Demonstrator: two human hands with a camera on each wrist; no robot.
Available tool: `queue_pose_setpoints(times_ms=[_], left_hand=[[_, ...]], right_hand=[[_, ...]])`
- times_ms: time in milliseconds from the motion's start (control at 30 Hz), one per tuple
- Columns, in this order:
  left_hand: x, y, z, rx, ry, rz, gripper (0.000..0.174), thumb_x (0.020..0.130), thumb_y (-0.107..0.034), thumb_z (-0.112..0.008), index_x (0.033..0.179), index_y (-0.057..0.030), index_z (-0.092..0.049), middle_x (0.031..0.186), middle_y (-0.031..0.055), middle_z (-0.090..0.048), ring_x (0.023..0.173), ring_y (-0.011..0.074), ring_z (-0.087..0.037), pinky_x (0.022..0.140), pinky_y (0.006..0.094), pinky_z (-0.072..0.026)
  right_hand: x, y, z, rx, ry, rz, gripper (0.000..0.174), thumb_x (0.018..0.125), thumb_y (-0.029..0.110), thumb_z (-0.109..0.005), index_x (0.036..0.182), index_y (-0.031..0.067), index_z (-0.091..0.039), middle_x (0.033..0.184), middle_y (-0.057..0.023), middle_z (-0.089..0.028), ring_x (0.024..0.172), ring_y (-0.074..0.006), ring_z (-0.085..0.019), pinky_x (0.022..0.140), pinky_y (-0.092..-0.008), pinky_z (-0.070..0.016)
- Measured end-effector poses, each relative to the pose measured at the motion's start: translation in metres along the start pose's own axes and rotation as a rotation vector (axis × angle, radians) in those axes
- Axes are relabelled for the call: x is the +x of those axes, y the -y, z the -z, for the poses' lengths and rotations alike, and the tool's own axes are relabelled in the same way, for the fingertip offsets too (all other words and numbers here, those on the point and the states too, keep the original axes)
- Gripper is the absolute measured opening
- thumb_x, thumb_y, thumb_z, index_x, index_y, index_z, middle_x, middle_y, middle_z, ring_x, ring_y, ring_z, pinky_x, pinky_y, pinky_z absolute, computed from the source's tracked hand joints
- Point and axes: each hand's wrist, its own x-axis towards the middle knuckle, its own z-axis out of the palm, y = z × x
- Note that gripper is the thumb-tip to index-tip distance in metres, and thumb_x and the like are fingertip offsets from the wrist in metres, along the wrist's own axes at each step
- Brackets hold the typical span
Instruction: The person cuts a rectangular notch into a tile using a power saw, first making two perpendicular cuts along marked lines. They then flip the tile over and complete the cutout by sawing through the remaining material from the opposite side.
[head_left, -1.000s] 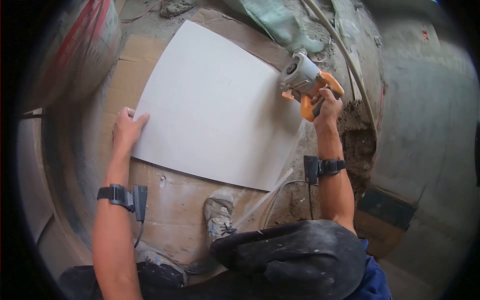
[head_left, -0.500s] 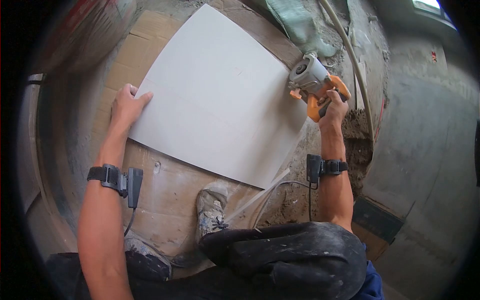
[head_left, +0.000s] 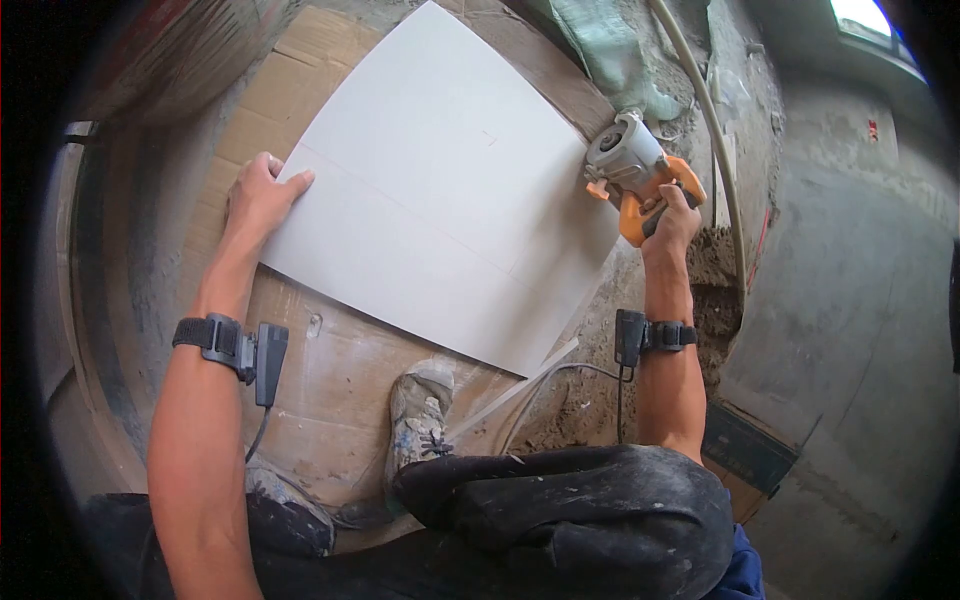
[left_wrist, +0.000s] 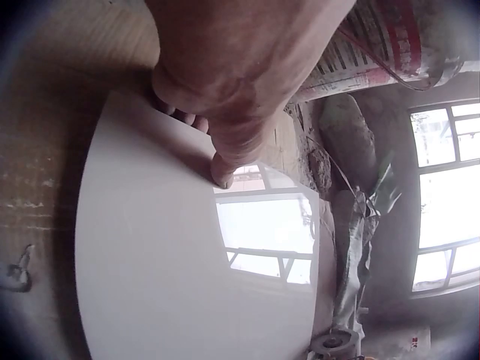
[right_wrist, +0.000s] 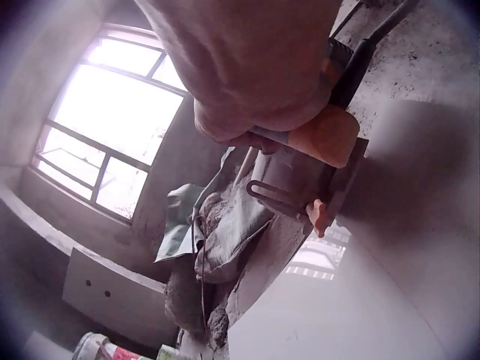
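Note:
A large white tile (head_left: 440, 200) lies on cardboard, a faint line across its face. At its left edge is my left hand (head_left: 262, 200); in the left wrist view the thumb (left_wrist: 223, 171) rests on the glossy tile (left_wrist: 165, 240) and the other fingers go over the edge. My right hand (head_left: 675, 222) grips the orange handle of a grey power cutter (head_left: 625, 155), which sits at the tile's right edge. The right wrist view shows the hand (right_wrist: 255, 82) above the orange handle (right_wrist: 326, 136), with the tool's base at the tile (right_wrist: 322, 322).
Cardboard (head_left: 330, 365) extends under and below the tile. A shoe (head_left: 420, 410) stands near its lower edge, beside a thin strip (head_left: 520, 392) and a cable (head_left: 590, 366). A pale hose (head_left: 718, 130), green sacking (head_left: 610, 50) and rubble lie at the right.
The head view has shifted and tilted, bringing a window into its upper right corner. Tile and both hands stand a little higher in it; both holds look the same.

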Motion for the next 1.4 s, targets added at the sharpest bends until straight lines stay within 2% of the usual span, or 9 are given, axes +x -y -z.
queue_pose_setpoints(times_ms=[33,100,233,400,500,933,1133,1200,1400], left_hand=[[0.0,0.001,-0.001,0.005,-0.006,-0.011,0.048,0.081,-0.039,-0.077,0.104,0.0021,-0.065,0.104,0.0218,-0.071,0.097,0.0329,-0.069,0.087,0.0425,-0.0521],[-0.001,-0.001,0.001,-0.01,0.014,0.004,0.048,0.081,-0.039,-0.078,0.104,0.002,-0.065,0.104,0.0218,-0.071,0.097,0.0329,-0.069,0.087,0.0427,-0.0521],[-0.001,-0.003,-0.002,-0.019,0.006,-0.005,0.048,0.081,-0.039,-0.078,0.103,0.002,-0.065,0.104,0.0219,-0.071,0.098,0.0332,-0.069,0.087,0.0427,-0.0521],[0.003,0.001,-0.005,-0.016,-0.006,-0.016,0.048,0.081,-0.038,-0.078,0.104,0.0019,-0.065,0.104,0.0219,-0.071,0.098,0.0333,-0.069,0.087,0.0428,-0.0521],[0.002,0.0,-0.006,-0.018,-0.012,-0.016,0.048,0.082,-0.038,-0.079,0.104,0.0019,-0.065,0.104,0.0218,-0.071,0.097,0.0333,-0.069,0.087,0.0428,-0.0522],[0.003,0.0,-0.006,0.014,-0.012,-0.023,0.049,0.082,-0.039,-0.078,0.105,0.0017,-0.065,0.109,0.0218,-0.069,0.103,0.0346,-0.067,0.09,0.0443,-0.0512],[0.004,-0.001,-0.005,0.033,0.001,-0.021,0.05,0.082,-0.039,-0.078,0.106,0.0021,-0.065,0.109,0.0223,-0.069,0.103,0.0355,-0.067,0.091,0.0451,-0.051],[0.003,-0.003,-0.003,0.019,0.017,-0.008,0.05,0.082,-0.039,-0.078,0.106,0.0023,-0.065,0.109,0.0225,-0.069,0.103,0.0355,-0.067,0.091,0.0451,-0.051],[0.003,-0.001,-0.006,0.026,-0.015,-0.012,0.05,0.082,-0.039,-0.078,0.106,0.0022,-0.065,0.108,0.0225,-0.069,0.102,0.035,-0.067,0.09,0.0448,-0.0512]], right_hand=[[-0.001,0.001,-0.001,-0.002,0.001,0.001,0.03,0.082,0.006,-0.066,0.11,-0.0036,-0.062,0.086,-0.0081,-0.064,0.068,-0.0182,-0.065,0.064,-0.0347,-0.0527],[-0.001,0.001,-0.004,-0.006,-0.06,-0.001,0.019,0.081,0.006,-0.066,0.1,-0.0001,-0.063,0.074,-0.0072,-0.061,0.058,-0.0187,-0.06,0.054,-0.0343,-0.0497],[0.002,0.001,-0.005,-0.026,-0.115,0.024,0.016,0.081,0.005,-0.066,0.096,0.0014,-0.063,0.074,-0.007,-0.061,0.059,-0.0182,-0.06,0.054,-0.0335,-0.049],[0.0,0.003,-0.003,-0.014,-0.046,0.019,0.012,0.082,0.005,-0.066,0.094,0.0035,-0.061,0.075,-0.0054,-0.059,0.059,-0.0169,-0.059,0.055,-0.0312,-0.048],[0.004,-0.002,-0.004,-0.006,-0.125,0.037,0.012,0.082,0.006,-0.066,0.093,0.0034,-0.061,0.075,-0.0052,-0.058,0.058,-0.0168,-0.058,0.055,-0.0312,-0.0478],[0.009,-0.005,-0.002,-0.031,-0.08,0.066,0.011,0.082,0.007,-0.066,0.09,0.0014,-0.062,0.07,-0.0056,-0.058,0.055,-0.0173,-0.058,0.052,-0.0322,-0.0485],[0.005,0.0,-0.001,-0.047,-0.035,0.048,0.012,0.084,0.008,-0.065,0.092,0.0014,-0.061,0.075,-0.0058,-0.06,0.059,-0.017,-0.059,0.055,-0.0322,-0.0488],[0.008,-0.002,0.002,-0.096,-0.052,0.01,0.024,0.083,0.005,-0.064,0.106,-0.0015,-0.061,0.089,-0.0077,-0.065,0.068,-0.0161,-0.063,0.065,-0.0335,-0.0511],[0.007,-0.004,0.002,-0.084,-0.076,-0.007,0.032,0.083,0.008,-0.067,0.112,-0.0027,-0.061,0.097,-0.0098,-0.065,0.083,-0.0192,-0.067,0.075,-0.0376,-0.0538]])
